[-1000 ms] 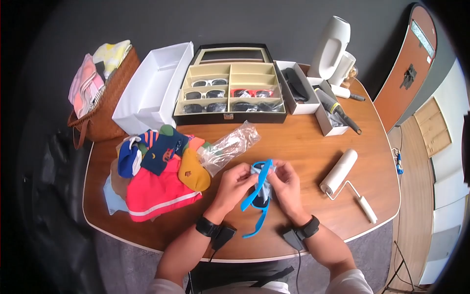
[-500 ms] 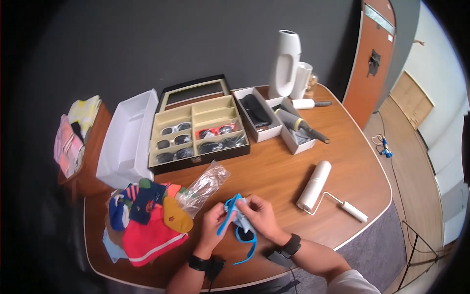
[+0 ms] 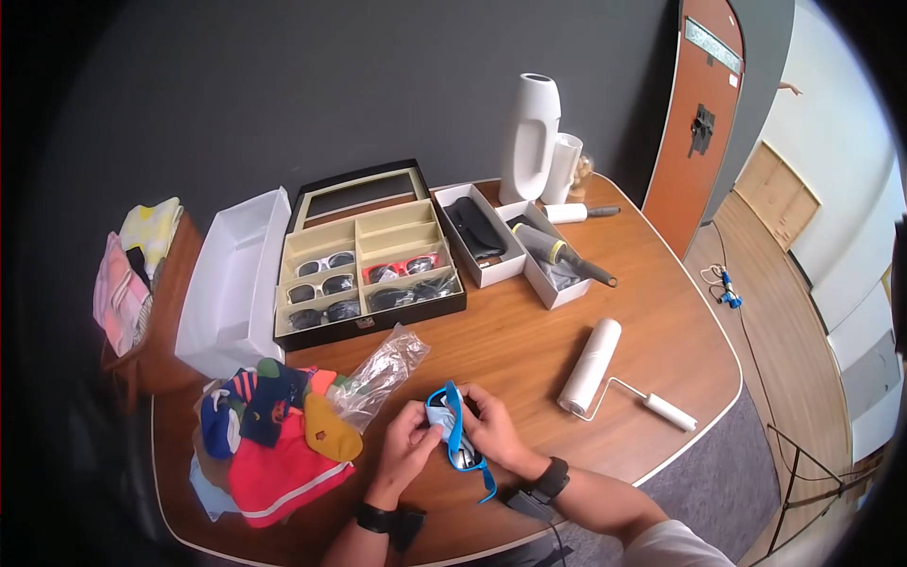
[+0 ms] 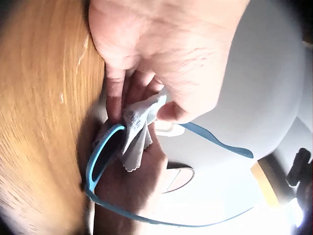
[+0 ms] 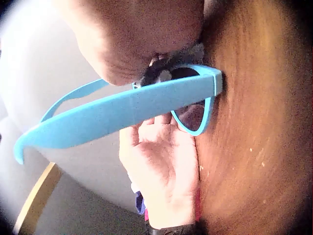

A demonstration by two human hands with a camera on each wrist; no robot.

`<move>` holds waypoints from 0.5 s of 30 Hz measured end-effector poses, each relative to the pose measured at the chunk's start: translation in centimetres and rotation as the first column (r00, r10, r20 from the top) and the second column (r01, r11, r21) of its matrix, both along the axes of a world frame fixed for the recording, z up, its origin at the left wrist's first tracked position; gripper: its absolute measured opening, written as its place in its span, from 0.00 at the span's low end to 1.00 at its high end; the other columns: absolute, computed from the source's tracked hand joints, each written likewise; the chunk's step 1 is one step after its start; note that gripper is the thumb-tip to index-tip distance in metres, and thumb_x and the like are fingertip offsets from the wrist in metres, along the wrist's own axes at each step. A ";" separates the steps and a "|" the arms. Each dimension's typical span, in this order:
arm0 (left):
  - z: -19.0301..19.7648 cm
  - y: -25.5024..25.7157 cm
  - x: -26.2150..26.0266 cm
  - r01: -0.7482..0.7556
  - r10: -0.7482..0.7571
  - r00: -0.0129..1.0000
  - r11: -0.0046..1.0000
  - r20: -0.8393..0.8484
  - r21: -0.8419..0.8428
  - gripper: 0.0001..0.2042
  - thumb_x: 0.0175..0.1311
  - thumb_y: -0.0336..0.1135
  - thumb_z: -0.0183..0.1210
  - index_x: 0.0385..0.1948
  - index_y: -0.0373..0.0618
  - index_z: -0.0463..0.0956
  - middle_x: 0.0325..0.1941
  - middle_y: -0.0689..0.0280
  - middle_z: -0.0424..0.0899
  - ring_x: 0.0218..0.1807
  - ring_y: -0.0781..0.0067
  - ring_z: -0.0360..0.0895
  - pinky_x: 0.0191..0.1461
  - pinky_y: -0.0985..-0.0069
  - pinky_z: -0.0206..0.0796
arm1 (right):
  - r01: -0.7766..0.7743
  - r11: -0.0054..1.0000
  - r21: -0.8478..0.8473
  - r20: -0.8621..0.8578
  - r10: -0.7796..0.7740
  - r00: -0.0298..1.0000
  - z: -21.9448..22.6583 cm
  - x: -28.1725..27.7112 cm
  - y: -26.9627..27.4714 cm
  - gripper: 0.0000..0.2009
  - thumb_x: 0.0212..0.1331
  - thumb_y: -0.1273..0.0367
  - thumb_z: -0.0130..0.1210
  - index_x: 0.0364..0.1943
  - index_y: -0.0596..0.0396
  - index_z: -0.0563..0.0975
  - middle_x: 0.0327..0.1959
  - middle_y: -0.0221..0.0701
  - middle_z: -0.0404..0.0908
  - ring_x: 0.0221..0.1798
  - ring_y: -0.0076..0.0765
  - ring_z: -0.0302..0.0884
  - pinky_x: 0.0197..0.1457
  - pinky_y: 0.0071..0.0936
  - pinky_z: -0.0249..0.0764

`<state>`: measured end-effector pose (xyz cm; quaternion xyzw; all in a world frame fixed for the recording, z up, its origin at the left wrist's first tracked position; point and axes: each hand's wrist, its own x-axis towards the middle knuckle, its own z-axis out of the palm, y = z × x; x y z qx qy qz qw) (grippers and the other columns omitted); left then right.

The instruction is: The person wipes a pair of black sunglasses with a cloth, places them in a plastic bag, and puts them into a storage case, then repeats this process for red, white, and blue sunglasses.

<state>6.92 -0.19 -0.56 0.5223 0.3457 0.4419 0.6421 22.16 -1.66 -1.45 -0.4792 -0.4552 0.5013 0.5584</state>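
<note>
Blue-framed sunglasses [image 3: 455, 425] with dark lenses are held low over the table, their temple arms unfolded. My left hand [image 3: 406, 452] pinches a pale grey-blue lens cloth [image 4: 137, 122] with thumb and fingers against one lens. The cloth's zigzag edge hangs loose in the left wrist view. From the other side, my right hand [image 3: 496, 437] grips the frame and cloth near the bridge, its fingertips partly hidden. In the right wrist view one broad temple arm [image 5: 122, 110] crosses in front of both hands.
Left of the hands lie a pile of colourful socks [image 3: 274, 406] and a clear plastic bag [image 3: 383, 373]. Behind stands an open display case [image 3: 378, 326] holding several sunglasses, beside a white bin [image 3: 236, 283]. A lint roller [image 3: 593, 364] lies to the right.
The head view has turned, so the table appears lower and further left. Both hands still hold the sunglasses and cloth; the frame has tilted and the cloth has shifted between the fingers.
</note>
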 end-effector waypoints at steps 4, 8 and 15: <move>-1.4 0.5 -0.4 -0.005 0.007 0.998 1.000 -0.058 0.022 0.04 0.70 0.29 0.55 0.38 0.38 0.73 0.33 0.71 0.78 0.35 0.88 0.72 0.39 0.86 0.66 | -0.028 1.000 -0.010 0.002 0.028 1.000 0.0 0.1 -0.1 0.08 0.69 0.69 0.54 0.43 0.61 0.76 0.31 0.23 0.78 0.35 0.14 0.71 0.38 0.17 0.71; -3.4 0.7 -0.2 -0.076 0.080 0.995 0.995 -0.061 0.070 0.05 0.70 0.30 0.56 0.33 0.39 0.74 0.27 0.75 0.74 0.31 0.91 0.66 0.32 0.86 0.59 | -0.059 0.996 -0.068 -0.041 0.057 0.998 -1.0 0.3 0.1 0.09 0.68 0.69 0.55 0.44 0.60 0.77 0.32 0.23 0.80 0.35 0.12 0.72 0.38 0.16 0.71; -0.6 0.4 0.1 -0.151 0.206 0.946 0.964 -0.250 0.220 0.09 0.71 0.31 0.55 0.28 0.39 0.72 0.24 0.75 0.72 0.29 0.91 0.65 0.30 0.84 0.60 | -0.082 0.995 -0.050 -0.089 0.078 0.993 -0.1 -0.2 -0.1 0.08 0.67 0.68 0.56 0.41 0.60 0.78 0.30 0.22 0.80 0.32 0.12 0.72 0.34 0.14 0.69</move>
